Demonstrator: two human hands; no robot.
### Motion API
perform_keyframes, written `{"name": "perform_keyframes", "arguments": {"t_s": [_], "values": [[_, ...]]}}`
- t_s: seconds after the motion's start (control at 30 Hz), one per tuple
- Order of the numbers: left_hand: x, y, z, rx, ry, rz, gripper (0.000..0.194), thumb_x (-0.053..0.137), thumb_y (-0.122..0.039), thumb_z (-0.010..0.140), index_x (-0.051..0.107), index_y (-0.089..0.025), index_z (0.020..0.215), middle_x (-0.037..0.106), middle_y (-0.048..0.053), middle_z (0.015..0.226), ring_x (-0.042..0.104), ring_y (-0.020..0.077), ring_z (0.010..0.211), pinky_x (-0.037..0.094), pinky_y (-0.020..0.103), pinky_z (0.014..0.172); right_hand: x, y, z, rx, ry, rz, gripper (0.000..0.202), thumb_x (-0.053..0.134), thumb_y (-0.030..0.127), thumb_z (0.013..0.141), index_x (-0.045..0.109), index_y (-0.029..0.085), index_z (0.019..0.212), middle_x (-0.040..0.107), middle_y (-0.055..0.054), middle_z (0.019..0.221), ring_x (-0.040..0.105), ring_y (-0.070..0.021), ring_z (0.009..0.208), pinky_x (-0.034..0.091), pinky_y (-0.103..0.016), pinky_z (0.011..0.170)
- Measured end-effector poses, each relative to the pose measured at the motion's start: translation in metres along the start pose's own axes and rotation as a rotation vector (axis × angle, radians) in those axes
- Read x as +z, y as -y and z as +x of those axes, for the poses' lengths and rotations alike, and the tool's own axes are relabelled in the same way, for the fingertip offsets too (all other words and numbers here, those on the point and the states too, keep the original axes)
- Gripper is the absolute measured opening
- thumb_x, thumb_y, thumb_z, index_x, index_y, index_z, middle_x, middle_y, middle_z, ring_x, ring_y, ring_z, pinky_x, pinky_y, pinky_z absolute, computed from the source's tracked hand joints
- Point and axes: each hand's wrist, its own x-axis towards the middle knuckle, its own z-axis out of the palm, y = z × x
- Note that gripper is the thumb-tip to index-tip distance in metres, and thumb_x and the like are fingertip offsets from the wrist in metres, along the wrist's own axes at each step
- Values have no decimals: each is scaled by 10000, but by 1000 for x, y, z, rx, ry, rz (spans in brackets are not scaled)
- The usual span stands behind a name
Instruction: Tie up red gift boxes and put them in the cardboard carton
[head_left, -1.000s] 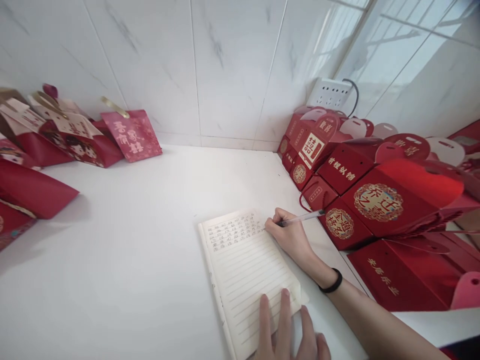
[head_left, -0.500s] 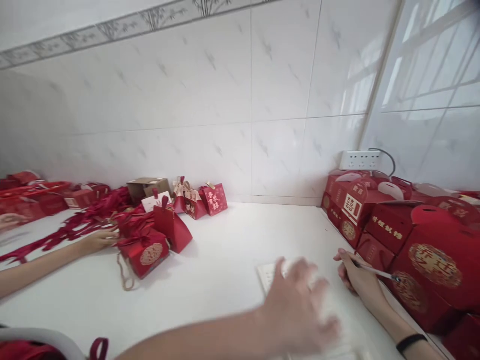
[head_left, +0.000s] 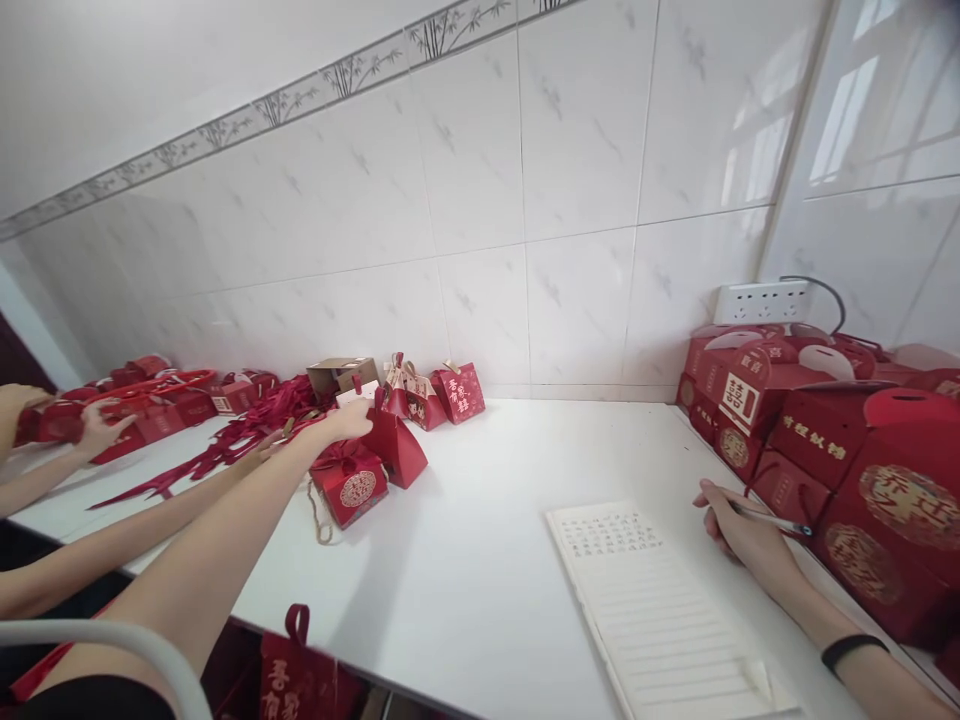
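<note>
Head view: pen (head_left: 771, 518), slim, pale, dark-ended
Long axis: sloping gently down rightward, dark end toward boxes (head_left: 859, 562)
Right hand (head_left: 742, 532): grip pinching pen
Left hand: grip, cannot tell

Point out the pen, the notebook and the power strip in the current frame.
Slim pale plastic pen (head_left: 772, 518): head view, middle of the barrel.
Cream lined paper notebook (head_left: 664, 615): head view, ruled page below the writing.
White rectangular plastic power strip (head_left: 762, 302): head view, front face with sockets.

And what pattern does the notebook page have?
The notebook page is off-white with ruled lines; the head view shows it best.
</note>
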Motion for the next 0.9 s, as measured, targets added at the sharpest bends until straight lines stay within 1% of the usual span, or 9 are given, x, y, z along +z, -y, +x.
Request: {"name": "perform_keyframes", "arguments": {"t_s": [0.1, 0.2, 0.43, 0.53, 0.6, 0.67, 0.73, 0.8, 0.9], "values": [[5, -2, -2, 63, 19, -7, 130, 647, -238, 608, 552, -177, 674, 650, 58, 734, 627, 286, 829, 436, 343, 766, 1, 4, -3, -5, -11, 7, 414, 543, 602, 579, 521, 191, 617, 439, 8, 383, 331, -94, 302, 197, -197, 316], [11, -27, -4, 162, -13, -55, 192, 657, -337, 666, 538, -187, 683, 638, 54, 713, 613, 275, 836, 412, 325, 763, 3, 8, -6, -8, -19, 7, 403, 541, 595, 577, 522, 194, 610, 433, 10, 374, 324, -97, 295, 193, -200, 307], [28, -145, -44, 410, -25, -406, 218, 603, -415, 736, 570, -201, 720, 615, 2, 689, 579, 189, 658, 388, 257, 593, 6, 9, -9, -258, -68, -27, 387, 606, 563, 615, 500, 192, 643, 499, -2, 466, 444, -124, 383, 296, -197, 305], [39, -192, -75, 520, 84, -633, 206, 589, -401, 747, 563, -204, 695, 615, -6, 694, 572, 176, 636, 383, 252, 557, 6, 30, -21, -385, -163, -28, 377, 596, 547, 661, 506, 187, 731, 572, -31, 591, 538, -160, 488, 405, -222, 347], [48, -215, -93, 568, 183, -694, 190, 573, -390, 760, 562, -211, 697, 604, -13, 673, 552, 163, 589, 366, 249, 514, 8, 51, -32, -521, -165, 59, 349, 579, 523, 730, 496, 189, 790, 619, -69, 758, 615, -201, 689, 516, -274, 482], [57, -229, -106, 597, 229, -703, 176, 564, -370, 770, 549, -216, 687, 586, -22, 653, 528, 153, 555, 347, 247, 488, 14, 72, -42, -685, -101, 108, 274, 544, 466, 809, 501, 198, 840, 635, -87, 899, 613, -219, 898, 546, -340, 687], [65, -237, -112, 620, 206, -693, 169, 559, -345, 777, 529, -216, 671, 581, -24, 664, 525, 152, 570, 348, 249, 500, 24, 90, -50, -837, -1, 35, 196, 531, 399, 839, 515, 205, 860, 634, -77, 947, 595, -210, 959, 491, -374, 840], [71, -239, -114, 639, 157, -694, 160, 548, -325, 785, 524, -212, 675, 589, -16, 691, 536, 156, 603, 365, 255, 529, 34, 99, -55, -880, 88, -54, 143, 542, 351, 825, 509, 211, 829, 620, -45, 857, 602, -188, 819, 492, -327, 752], [75, -240, -113, 673, 124, -766, 145, 514, -311, 809, 548, -204, 718, 603, 3, 733, 558, 157, 655, 411, 263, 583, 46, 100, -58, -859, 76, -93, 125, 540, 315, 811, 477, 214, 772, 544, 9, 706, 522, -142, 606, 435, -260, 575]]}}
